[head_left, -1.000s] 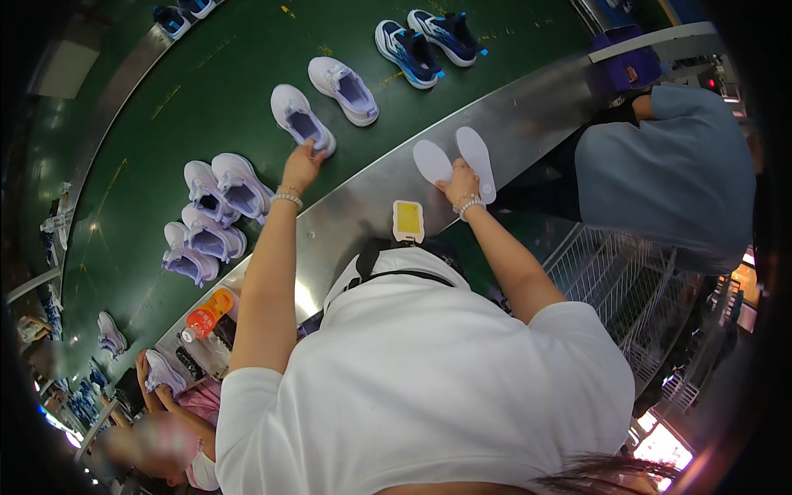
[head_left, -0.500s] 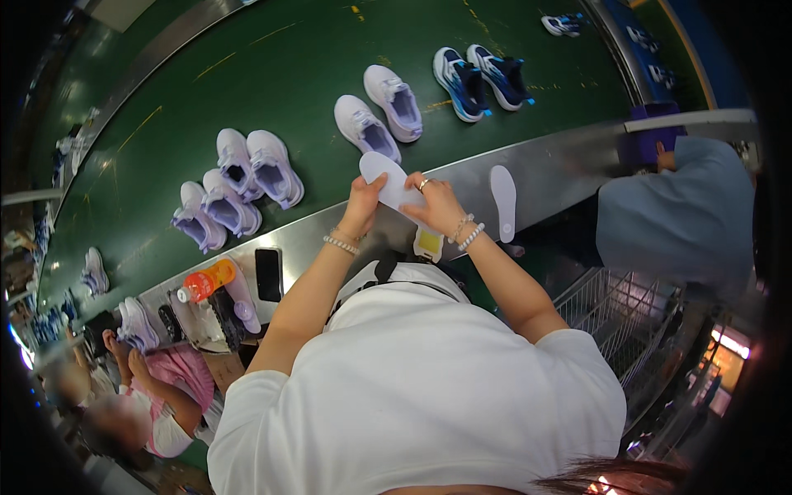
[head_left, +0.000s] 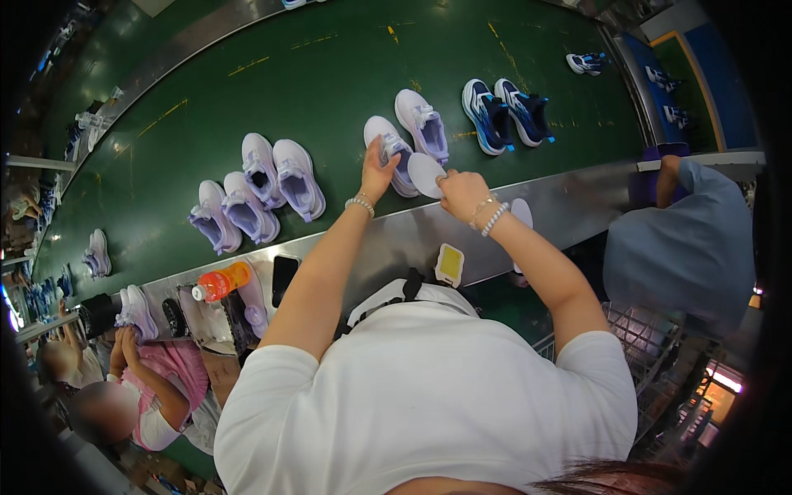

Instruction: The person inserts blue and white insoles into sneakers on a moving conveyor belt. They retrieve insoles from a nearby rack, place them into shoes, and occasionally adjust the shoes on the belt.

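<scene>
My left hand (head_left: 377,169) grips the heel opening of a lavender-white sneaker (head_left: 390,153) on the green conveyor belt (head_left: 247,82). Its mate (head_left: 421,124) lies just beyond it. My right hand (head_left: 462,192) holds a white insole (head_left: 426,174) with its tip pointing into that sneaker. A second white insole (head_left: 521,212) lies on the steel ledge (head_left: 577,206), partly hidden behind my right wrist.
More lavender sneaker pairs (head_left: 264,186) and a blue pair (head_left: 505,112) ride the belt. On the ledge lie a yellow block (head_left: 450,264), a black phone (head_left: 285,276) and an orange bottle (head_left: 219,283). One person in blue (head_left: 685,247) sits right, another in pink (head_left: 165,388) left.
The belt carried the shoes rightward. My right hand lifted one insole off the ledge, both hands handled it, and now my left hand holds the sneaker while the insole points in.
</scene>
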Motion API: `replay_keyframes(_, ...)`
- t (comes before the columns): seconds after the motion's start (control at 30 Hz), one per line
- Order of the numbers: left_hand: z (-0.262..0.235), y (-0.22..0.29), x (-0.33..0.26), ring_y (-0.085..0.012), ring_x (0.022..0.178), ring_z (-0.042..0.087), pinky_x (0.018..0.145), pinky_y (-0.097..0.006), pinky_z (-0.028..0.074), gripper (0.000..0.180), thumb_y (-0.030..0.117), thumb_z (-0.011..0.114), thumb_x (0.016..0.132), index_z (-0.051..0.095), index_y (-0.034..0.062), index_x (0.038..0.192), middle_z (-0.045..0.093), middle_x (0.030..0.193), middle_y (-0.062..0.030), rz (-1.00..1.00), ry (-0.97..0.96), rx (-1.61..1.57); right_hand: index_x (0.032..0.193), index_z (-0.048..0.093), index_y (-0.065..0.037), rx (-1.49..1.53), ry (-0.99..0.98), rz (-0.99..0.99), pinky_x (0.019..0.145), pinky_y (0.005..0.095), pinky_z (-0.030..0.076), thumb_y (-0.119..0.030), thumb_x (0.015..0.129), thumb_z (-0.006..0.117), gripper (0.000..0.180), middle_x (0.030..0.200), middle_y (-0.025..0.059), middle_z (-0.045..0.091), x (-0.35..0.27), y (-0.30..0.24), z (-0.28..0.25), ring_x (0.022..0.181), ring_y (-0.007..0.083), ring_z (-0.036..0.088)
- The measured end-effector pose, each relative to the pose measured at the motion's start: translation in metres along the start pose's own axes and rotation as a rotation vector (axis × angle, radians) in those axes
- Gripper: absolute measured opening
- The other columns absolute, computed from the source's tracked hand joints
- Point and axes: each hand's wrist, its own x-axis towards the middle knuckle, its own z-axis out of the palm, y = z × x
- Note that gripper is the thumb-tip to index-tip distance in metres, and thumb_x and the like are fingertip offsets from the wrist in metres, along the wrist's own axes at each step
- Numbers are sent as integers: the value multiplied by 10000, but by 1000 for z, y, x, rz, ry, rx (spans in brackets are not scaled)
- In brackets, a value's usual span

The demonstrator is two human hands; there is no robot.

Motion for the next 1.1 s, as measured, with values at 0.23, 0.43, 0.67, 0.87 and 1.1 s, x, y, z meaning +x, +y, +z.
replay_keyframes(0.23,-17,45,24,-364,822,575,721,-409,458,317,316,509,841,610,26,921,607,895,-196,-152,-103,273,798,636,-41,-134,25,-133,597,348,502,-143,717,562,150,765,147,618,66,-4,52,736,254,621)
replay_keyframes(0.43,-19,31,25,-383,745,576,657,-438,463,303,316,525,820,606,25,834,606,810,-197,-156,-142,357,747,655,-45,9,90,192,602,355,522,-116,765,514,159,752,146,638,102,-32,104,713,267,642)
replay_keyframes(0.67,-21,14,16,-384,846,564,741,-435,459,320,147,565,751,551,3,1037,589,952,-216,-16,-168,304,742,639,-34,183,152,252,572,373,517,-135,817,462,217,760,167,631,127,-39,110,688,280,635)
replay_keyframes(0.87,-22,1,16,-407,817,562,731,-458,460,445,110,509,735,489,7,1168,584,895,-260,15,-290,294,940,571,15,529,151,190,733,410,474,-137,820,417,247,951,234,587,133,-22,130,852,354,585)
replay_keyframes(1.1,-32,7,1,-376,910,560,794,-418,458,448,85,456,769,454,49,1216,574,1022,-221,-62,-222,241,1152,492,-10,495,300,62,947,352,367,-144,834,390,360,1201,210,476,181,-23,203,1094,296,479)
